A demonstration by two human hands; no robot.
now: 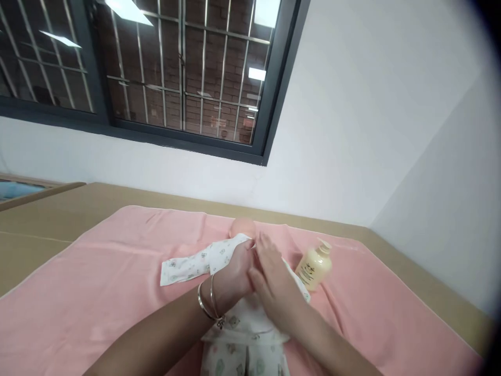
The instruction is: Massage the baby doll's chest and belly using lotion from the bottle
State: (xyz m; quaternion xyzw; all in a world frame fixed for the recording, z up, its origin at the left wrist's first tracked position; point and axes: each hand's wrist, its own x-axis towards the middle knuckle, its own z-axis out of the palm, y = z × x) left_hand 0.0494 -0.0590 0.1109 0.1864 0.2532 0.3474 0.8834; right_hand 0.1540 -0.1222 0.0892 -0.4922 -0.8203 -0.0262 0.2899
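My left hand [236,269], with thin bracelets [211,300] at its wrist, is pressed palm to palm against my right hand [276,279]. The right fingers are stretched out and lie flat; the left fingers are partly hidden behind them. No object shows between the palms. Beneath both hands lies what looks like a baby doll, its bald head [241,227] at the far end, in a white printed top [219,256] and matching trousers [227,357]. One sleeve spreads to the left. Right of my hands stands a pale yellow pump bottle [313,267] with dark print.
A pink blanket [117,282] lies under the doll and the bottle, on a tan surface [43,224] with a raised edge at left. Behind it rises a white wall [332,130] with a dark-framed window [270,104] and metal bars.
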